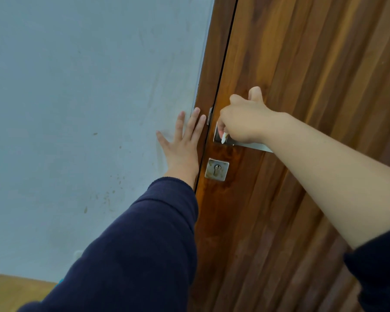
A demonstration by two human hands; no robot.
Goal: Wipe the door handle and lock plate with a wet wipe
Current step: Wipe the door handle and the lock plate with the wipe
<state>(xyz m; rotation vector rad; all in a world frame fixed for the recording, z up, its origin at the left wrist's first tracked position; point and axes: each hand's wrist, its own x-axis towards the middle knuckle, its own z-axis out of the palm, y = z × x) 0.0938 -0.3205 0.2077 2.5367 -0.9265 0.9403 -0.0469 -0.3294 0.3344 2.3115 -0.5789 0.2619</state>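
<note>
From the left of the frame, my left hand [182, 145] lies flat with fingers spread and straight, palm on the pale wall [77, 109] and fingertips reaching onto the door frame [206, 86], holding nothing; I judge it is only bracing me. Just right of it, low on the wooden door [302, 64], sits the lock plate [216, 169], a small square of metal with a keyhole, uncovered and apart from both hands. Above it, mid-frame, my right hand [243, 121] is curled over the door handle [252, 146] where it meets its square base, pinching a wet wipe [223, 138] of which only a white corner shows below the fingers. I expect the wipe to be light, limp and slippery, so it needs bunching under the fingertips; the handle looks rigid and smooth but probably swings down under pressure, so I would wrap it near the base and rub along the lever
</note>
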